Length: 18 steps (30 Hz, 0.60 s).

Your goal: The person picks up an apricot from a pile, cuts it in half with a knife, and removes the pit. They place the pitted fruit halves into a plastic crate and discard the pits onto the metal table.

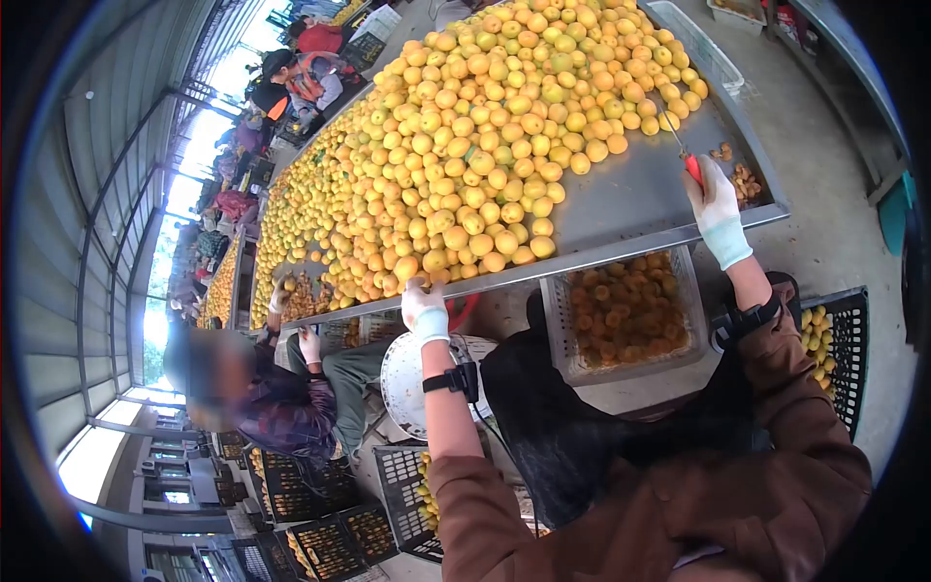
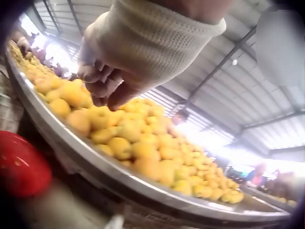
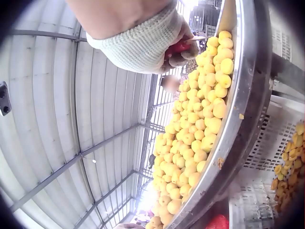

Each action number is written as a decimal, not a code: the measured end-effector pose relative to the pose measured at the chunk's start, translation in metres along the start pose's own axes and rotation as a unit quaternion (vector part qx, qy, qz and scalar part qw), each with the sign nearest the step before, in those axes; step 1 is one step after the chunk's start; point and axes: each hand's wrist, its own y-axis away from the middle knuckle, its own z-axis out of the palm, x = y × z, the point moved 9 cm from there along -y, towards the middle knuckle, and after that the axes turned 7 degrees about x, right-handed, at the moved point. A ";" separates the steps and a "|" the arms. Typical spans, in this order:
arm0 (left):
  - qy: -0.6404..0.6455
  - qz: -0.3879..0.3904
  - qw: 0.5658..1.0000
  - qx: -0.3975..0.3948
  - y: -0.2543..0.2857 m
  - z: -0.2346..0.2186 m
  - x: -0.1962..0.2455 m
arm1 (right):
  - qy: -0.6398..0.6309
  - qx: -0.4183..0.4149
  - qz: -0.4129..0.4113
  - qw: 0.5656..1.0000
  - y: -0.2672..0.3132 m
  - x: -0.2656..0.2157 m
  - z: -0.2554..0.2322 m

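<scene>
Ribbed metal walls curve past a long steel table (image 1: pixel 621 199), heaped with yellow-orange fruit (image 1: pixel 465 155); brown scraps (image 1: pixel 745 184) lie in its right corner. Under the near edge, a white crate (image 1: pixel 557 335) holds darker, cut-looking fruit (image 1: pixel 626 310). To its right, a black crate (image 1: pixel 851 339) has more yellow fruit; another black crate (image 1: pixel 400 475) stands at the lower left, also with yellow fruit inside. A round white container (image 1: pixel 396 383) and a red vessel (image 1: pixel 465 312) sit below the left arm, close to a seated neighbour (image 1: pixel 291 417).

The right hand (image 1: pixel 720 209) grips a red-handled knife (image 1: pixel 692 169) above the table's near edge. The left hand (image 1: pixel 425 308) bends its fingers over the fruit at the rim; I can't tell whether it grasps one.
</scene>
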 end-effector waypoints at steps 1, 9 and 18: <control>-0.019 0.002 1.000 0.006 -0.002 0.007 -0.004 | -0.011 -0.001 -0.012 1.000 0.001 -0.004 0.003; -0.113 0.022 0.993 -0.029 -0.012 0.049 -0.004 | -0.034 -0.037 -0.001 0.999 0.008 -0.026 0.017; 0.186 0.014 0.982 0.009 0.002 0.045 -0.018 | -0.044 -0.090 0.020 0.995 0.022 -0.031 0.032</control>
